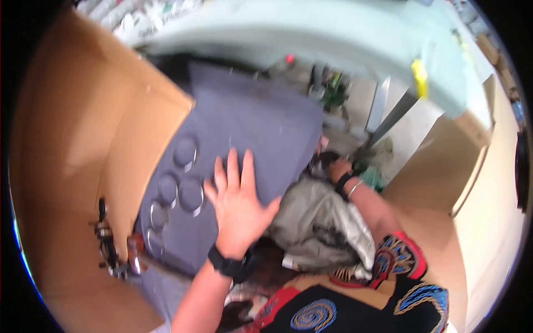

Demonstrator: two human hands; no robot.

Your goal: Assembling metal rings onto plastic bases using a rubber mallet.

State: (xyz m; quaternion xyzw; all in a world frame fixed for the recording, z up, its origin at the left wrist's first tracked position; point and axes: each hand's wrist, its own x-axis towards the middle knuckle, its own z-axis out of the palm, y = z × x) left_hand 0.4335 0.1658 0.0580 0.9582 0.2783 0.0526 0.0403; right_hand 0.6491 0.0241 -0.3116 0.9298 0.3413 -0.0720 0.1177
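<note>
My left hand [239, 195] lies flat with its fingers spread on a grey-purple sheet [250, 116], holding nothing. A black watch [227, 264] is on that wrist. Just left of the hand, several round shiny-rimmed discs [191, 195] rest on the sheet. My right arm reaches forward on the right, with a black band and a bracelet [347, 183] at the wrist. My right hand [332, 164] is mostly hidden past a crumpled grey cloth bundle [319, 227], close to something dark. Its fingers do not show clearly.
A tall brown cardboard wall [83, 139] stands at the left, with a cluster of small dark metal parts [105, 244] at its foot. More cardboard [472, 183] is at the right. A pale green surface [333, 33] with a yellow item [419, 77] curves across the back.
</note>
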